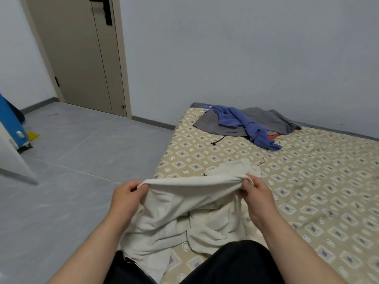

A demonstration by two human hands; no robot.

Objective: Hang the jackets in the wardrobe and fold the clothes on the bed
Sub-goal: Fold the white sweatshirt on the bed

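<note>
Here both hands point(126, 194) point(257, 191) pinch a white garment point(184, 203) over the bed point(307, 181).

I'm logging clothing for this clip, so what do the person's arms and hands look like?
The left hand and right hand wear no gloves, rings or watch that show. The left forearm and right forearm are bare, no sleeves in view.

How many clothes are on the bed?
3: a white garment at the near edge; a blue garment lying over a grey garment by the wall. An orange scrap beneath may be another.
</note>
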